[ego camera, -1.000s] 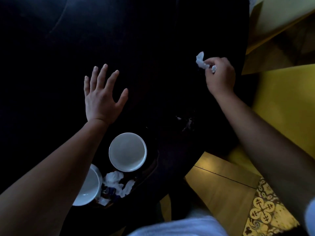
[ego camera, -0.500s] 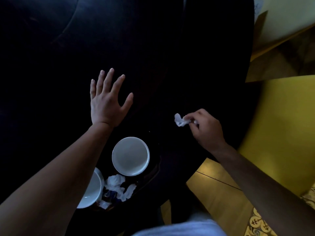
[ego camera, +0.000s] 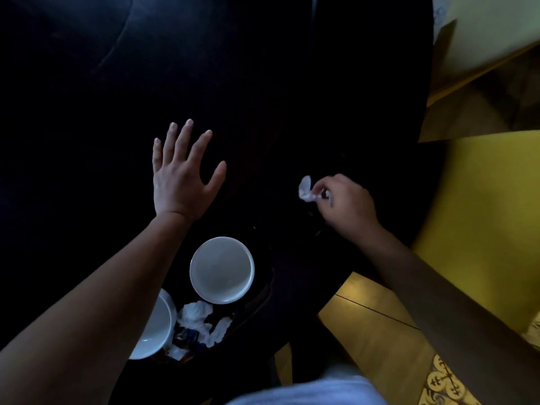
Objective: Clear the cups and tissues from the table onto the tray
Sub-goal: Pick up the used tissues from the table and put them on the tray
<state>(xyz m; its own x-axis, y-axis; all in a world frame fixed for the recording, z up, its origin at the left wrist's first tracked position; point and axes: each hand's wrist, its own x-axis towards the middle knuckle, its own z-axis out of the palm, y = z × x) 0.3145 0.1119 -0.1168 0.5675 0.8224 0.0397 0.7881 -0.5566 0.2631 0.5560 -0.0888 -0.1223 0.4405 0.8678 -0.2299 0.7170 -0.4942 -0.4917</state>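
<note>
1. Head view: left hand (ego camera: 182, 179) flat, fingers spread, over dark table (ego camera: 292, 83).
2. Right hand (ego camera: 346, 207) pinching crumpled tissue (ego camera: 306, 190) above table, right of tray (ego camera: 263, 290).
3. Two white cups (ego camera: 222, 270) (ego camera: 155, 328) and more tissues (ego camera: 201, 320) on tray, near edge.

A small crumpled white tissue (ego camera: 306, 190) is pinched in the right hand (ego camera: 346, 209) above the dark worktop (ego camera: 263, 83). At 7 o'clock, two white cups (ego camera: 222, 270) (ego camera: 152, 328) sit on the dark tray (ego camera: 260, 299), crumpled tissues (ego camera: 201, 323) between them.
</note>
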